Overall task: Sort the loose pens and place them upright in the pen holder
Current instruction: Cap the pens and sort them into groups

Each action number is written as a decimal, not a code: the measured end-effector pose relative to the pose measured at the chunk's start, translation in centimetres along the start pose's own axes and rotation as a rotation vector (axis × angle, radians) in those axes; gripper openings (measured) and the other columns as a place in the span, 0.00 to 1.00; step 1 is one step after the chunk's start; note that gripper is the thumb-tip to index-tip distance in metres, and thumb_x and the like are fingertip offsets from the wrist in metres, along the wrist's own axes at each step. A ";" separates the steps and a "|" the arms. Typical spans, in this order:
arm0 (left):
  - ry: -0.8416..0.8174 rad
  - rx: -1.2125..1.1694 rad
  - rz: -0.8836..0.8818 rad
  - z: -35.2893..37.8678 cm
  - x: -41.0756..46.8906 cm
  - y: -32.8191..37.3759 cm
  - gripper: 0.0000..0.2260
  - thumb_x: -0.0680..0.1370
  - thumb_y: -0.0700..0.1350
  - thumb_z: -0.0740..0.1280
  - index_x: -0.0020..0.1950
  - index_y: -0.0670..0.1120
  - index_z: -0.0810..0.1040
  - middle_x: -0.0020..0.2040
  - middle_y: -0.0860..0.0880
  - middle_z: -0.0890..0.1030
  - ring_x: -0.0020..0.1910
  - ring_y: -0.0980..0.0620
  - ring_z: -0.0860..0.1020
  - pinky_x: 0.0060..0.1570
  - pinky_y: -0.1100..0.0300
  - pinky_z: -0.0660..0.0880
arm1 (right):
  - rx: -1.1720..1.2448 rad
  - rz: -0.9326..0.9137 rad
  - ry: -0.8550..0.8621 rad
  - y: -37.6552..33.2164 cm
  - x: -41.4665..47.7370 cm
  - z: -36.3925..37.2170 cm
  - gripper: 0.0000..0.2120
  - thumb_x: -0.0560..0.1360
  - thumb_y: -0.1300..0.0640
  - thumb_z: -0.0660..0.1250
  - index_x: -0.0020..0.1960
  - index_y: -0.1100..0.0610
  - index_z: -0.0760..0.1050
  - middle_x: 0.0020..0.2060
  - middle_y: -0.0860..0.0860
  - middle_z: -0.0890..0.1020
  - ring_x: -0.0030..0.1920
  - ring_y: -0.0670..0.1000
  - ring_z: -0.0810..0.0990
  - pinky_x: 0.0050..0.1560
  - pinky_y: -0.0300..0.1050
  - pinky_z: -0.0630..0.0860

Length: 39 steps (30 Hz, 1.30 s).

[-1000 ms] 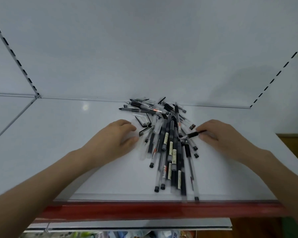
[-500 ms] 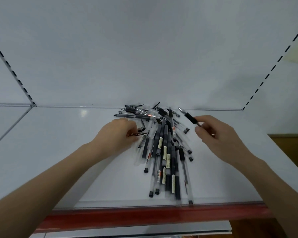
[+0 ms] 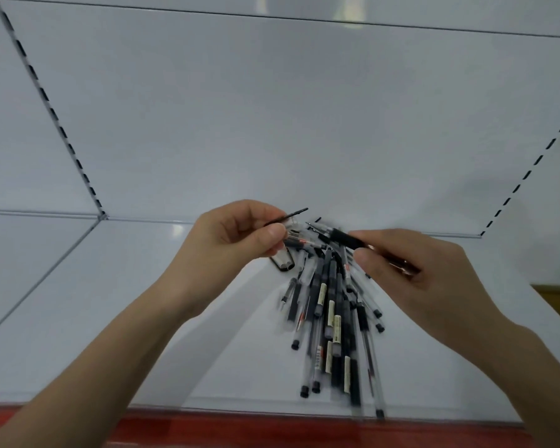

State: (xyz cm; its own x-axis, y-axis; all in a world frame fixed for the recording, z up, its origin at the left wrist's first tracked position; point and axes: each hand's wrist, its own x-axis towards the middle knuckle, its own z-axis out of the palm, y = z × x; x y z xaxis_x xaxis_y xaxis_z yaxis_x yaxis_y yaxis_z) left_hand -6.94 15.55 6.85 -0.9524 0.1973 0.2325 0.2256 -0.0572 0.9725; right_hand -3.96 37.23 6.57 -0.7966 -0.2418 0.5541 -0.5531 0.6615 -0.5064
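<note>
Head cam, pen (image 3: 343, 236) tip pts up-left

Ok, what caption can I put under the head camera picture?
Left hand pinches a slim dark piece, right hand holds a black-grip pen, above the pen pile.

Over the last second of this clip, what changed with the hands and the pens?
The left hand left the white shelf, took hold of a small clear piece with a black clip, likely a cap, and rose. The right hand lifted a black-grip pen out of the pile of pens toward it. The pile itself stayed put on the shelf.
</note>
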 end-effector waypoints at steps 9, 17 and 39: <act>-0.046 0.097 0.027 0.5 -0.5 0.5 0.06 0.65 0.47 0.68 0.41 0.51 0.81 0.36 0.51 0.81 0.35 0.59 0.79 0.43 0.67 0.77 | -0.095 -0.027 -0.075 0.1 0.1 0.0 0.13 0.73 0.45 0.59 0.55 0.45 0.77 0.36 0.38 0.79 0.39 0.40 0.76 0.40 0.31 0.70; -0.089 0.321 0.081 1.3 -0.2 0.5 0.11 0.73 0.36 0.67 0.39 0.53 0.79 0.31 0.53 0.79 0.33 0.61 0.76 0.39 0.69 0.74 | -0.099 -0.018 -0.110 -0.3 0.2 1.0 0.13 0.72 0.45 0.57 0.46 0.49 0.78 0.28 0.35 0.72 0.32 0.42 0.73 0.32 0.34 0.67; 0.226 0.853 -0.269 -8.5 3.1 -5.3 0.09 0.77 0.44 0.64 0.54 0.44 0.78 0.41 0.43 0.79 0.37 0.47 0.75 0.39 0.58 0.74 | -0.015 0.213 -0.345 3.1 2.3 4.9 0.05 0.74 0.55 0.67 0.46 0.54 0.80 0.37 0.40 0.79 0.38 0.37 0.77 0.42 0.22 0.67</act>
State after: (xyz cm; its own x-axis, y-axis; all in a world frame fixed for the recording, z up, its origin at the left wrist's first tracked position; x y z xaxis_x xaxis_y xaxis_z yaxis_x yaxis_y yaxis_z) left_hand -12.79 8.09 2.33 -0.9918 -0.1020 0.0774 -0.0202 0.7214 0.6922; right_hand -8.70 35.27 2.98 -0.9295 -0.3204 0.1827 -0.3653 0.7320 -0.5751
